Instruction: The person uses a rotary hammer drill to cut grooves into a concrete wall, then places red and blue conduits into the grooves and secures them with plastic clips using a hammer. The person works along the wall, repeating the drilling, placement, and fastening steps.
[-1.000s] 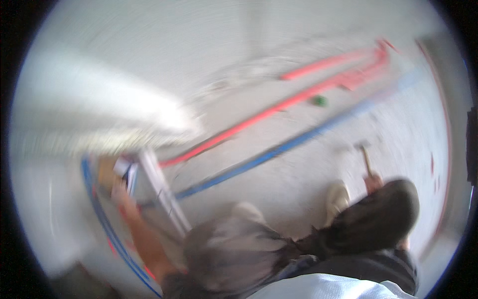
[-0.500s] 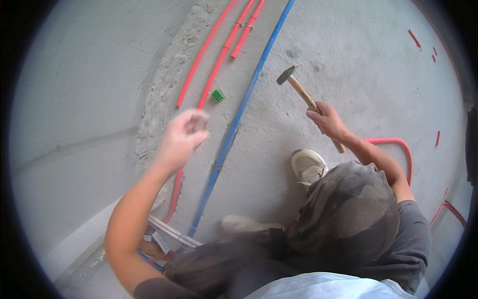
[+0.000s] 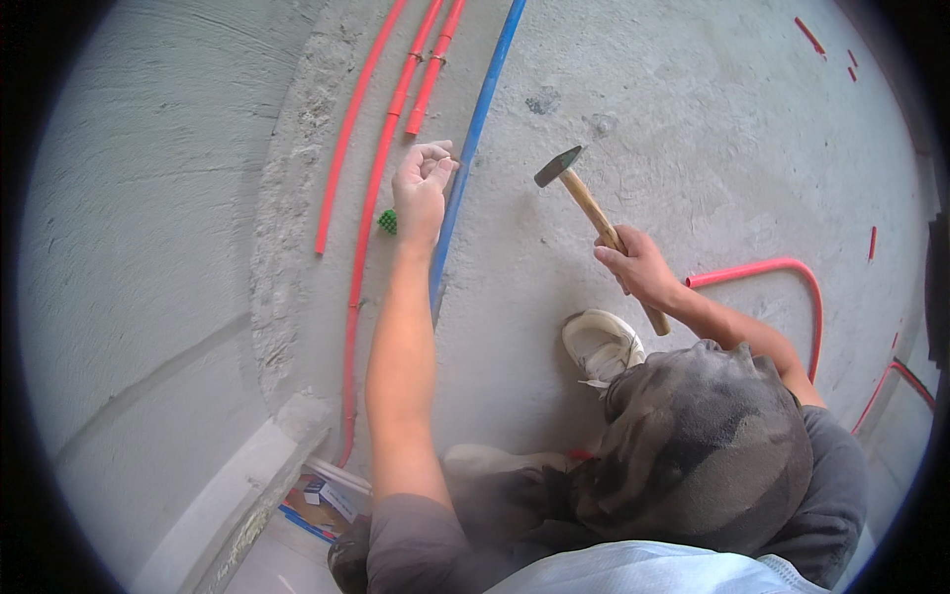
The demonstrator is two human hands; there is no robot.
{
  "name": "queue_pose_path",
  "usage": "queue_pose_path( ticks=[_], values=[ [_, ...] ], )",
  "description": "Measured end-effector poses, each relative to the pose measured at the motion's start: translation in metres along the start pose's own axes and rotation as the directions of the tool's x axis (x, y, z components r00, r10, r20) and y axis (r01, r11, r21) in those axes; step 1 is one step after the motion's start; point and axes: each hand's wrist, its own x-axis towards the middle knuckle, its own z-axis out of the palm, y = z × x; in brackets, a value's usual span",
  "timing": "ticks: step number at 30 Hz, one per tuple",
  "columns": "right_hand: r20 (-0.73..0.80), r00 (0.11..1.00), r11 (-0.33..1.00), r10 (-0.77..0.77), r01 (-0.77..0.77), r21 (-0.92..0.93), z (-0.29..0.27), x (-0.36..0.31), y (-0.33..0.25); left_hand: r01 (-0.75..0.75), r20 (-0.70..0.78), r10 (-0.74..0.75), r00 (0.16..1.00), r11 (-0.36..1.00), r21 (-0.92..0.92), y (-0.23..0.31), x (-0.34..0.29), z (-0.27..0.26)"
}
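My right hand grips the wooden handle of a hammer, its dark steel head raised toward the upper left over the concrete. My left hand is closed in a pinch beside a long blue pipe. Whatever lies between those fingertips is too small to make out. Partly behind the left wrist, a small green studded block rests on the floor. Just left of it runs a long red pipe, and the end of a shorter red pipe lies above the hand.
Another red pipe runs along the rough floor edge near the wall. A bent red pipe lies by my right forearm. Red offcuts are scattered at the far right. My white shoe stands below the hammer; a box sits lower left.
My left hand has moved right and up from the long red pipe to the blue pipe. The hammer stays in my right hand, shifted slightly down and left in view.
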Motion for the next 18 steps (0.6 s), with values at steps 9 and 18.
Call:
queue_pose_path(
  ticks=[9, 18],
  values=[
    [-0.046, 0.889, 0.813, -0.456, 0.395, -0.428, 0.006, 0.097, -0.097, -0.267, -0.056, 0.287, 0.956, 0.934, 0.238, -0.028, -0.005, 0.020],
    [-0.037, 0.844, 0.688, -0.535, 0.411, -0.598, 0.053, 0.248, -0.167, -0.288, -0.028, 0.305, 0.952, 0.924, 0.252, -0.032, 0.003, 0.020]
  ],
)
